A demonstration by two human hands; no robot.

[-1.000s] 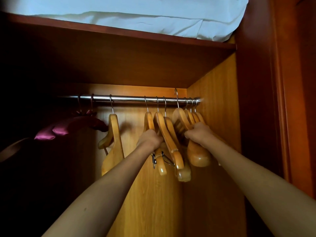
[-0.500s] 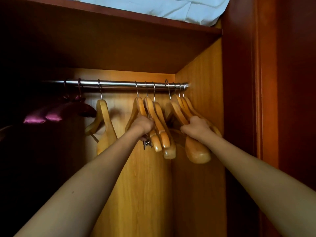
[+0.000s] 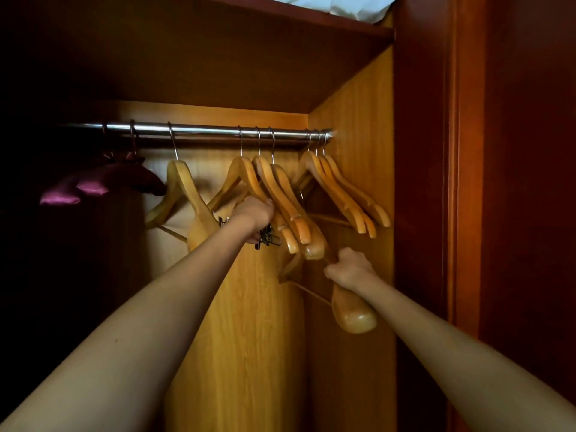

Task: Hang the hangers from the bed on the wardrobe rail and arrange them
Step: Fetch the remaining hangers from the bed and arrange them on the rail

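A steel wardrobe rail (image 3: 199, 132) carries several wooden hangers. Three of them (image 3: 346, 194) hang bunched at the rail's right end. Three more (image 3: 280, 194) hang in the middle, and my left hand (image 3: 255, 213) grips the leftmost of these near its metal clips (image 3: 265, 236). A single wooden hanger (image 3: 187, 194) hangs further left. My right hand (image 3: 350, 268) grips one wide-shouldered wooden hanger (image 3: 352, 310) well below the rail, off it, its hook hidden behind the middle group.
Two purple padded hangers (image 3: 93, 185) hang at the dark left end of the rail. The wardrobe's side panel (image 3: 355, 120) stands just right of the hangers. A shelf (image 3: 218, 42) above holds white bedding (image 3: 352, 4). A dark red door frame (image 3: 452, 182) rises at right.
My right hand has dropped down and slightly right with the wide hanger, which has come off the rail. My left hand stays on the middle hanger. The view has tilted lower.
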